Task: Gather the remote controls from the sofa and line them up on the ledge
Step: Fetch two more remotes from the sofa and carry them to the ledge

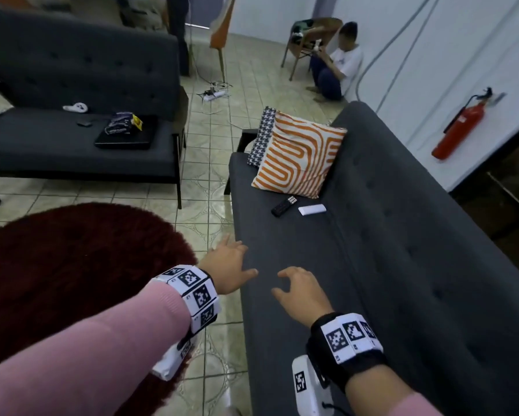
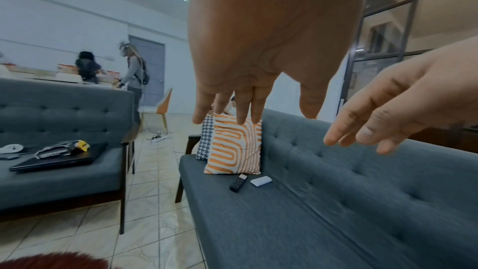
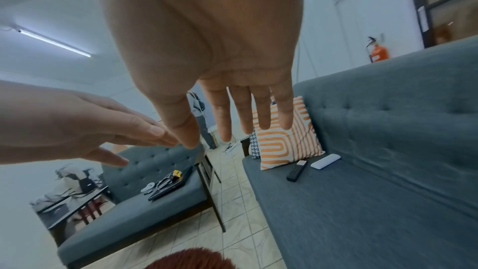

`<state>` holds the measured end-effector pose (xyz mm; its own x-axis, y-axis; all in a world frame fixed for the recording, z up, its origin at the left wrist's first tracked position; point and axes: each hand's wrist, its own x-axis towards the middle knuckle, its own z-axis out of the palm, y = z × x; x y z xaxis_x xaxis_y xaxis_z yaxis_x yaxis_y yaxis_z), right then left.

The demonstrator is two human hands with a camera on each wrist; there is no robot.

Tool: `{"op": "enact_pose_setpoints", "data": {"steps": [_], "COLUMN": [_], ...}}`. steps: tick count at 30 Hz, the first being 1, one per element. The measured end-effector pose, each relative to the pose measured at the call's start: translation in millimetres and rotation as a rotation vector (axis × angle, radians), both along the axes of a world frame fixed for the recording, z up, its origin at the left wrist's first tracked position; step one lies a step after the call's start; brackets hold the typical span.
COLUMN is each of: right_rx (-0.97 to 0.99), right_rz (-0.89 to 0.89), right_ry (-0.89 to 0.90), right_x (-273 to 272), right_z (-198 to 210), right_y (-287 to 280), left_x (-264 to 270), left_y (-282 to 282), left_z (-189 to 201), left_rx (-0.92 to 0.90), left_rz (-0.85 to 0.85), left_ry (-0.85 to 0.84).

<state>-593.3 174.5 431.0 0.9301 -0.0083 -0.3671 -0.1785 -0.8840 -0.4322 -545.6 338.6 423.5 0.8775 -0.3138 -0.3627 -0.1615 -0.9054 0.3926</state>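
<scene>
A black remote (image 1: 283, 206) (image 2: 238, 183) (image 3: 296, 171) and a white remote (image 1: 312, 210) (image 2: 260, 181) (image 3: 325, 161) lie side by side on the grey sofa (image 1: 297, 295) seat, just in front of an orange striped cushion (image 1: 299, 154). My left hand (image 1: 228, 270) (image 2: 261, 48) hovers at the seat's near left edge, fingers spread and empty. My right hand (image 1: 298, 292) (image 3: 207, 48) hovers over the seat beside it, fingers loose and holding nothing. Both hands are well short of the remotes.
A houndstooth cushion (image 1: 262, 136) stands behind the orange one. A second grey sofa (image 1: 72, 85) across the tiled floor holds a laptop (image 1: 126, 135). A dark red rug (image 1: 72, 280) lies at left. A person sits on the floor (image 1: 339, 64). A fire extinguisher (image 1: 459, 127) lies behind the sofa.
</scene>
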Motion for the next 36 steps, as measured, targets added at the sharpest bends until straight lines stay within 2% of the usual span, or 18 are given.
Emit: {"op": "enact_pose_setpoints", "data": {"steps": [8,16,24,31,36], "right_rx": [-0.006,0.033,0.139,0.237,0.324], "right_rz": [0.101,0.013,-0.263,-0.537,-0.887], "right_ry": [0.007,0.054,0.125,0.148,0.119], "right_x": [149,300,407,506,556], "right_z": [-9,-32,-66,-137,-206], "right_y": [-4,0,-35,-102,-155], "left_x": [123,286,433,554,618], "left_y": [4,3,-39,-111,-155], "left_z": [-6,-28,-60,-125,-199], "left_rx": [0.012,0.036,0.159,0.28,0.33], "left_rz": [0.061,-0.01,-0.247,-0.466,-0.606], "left_ry": [0.012,0.07,0.119,0.221,0.313]}}
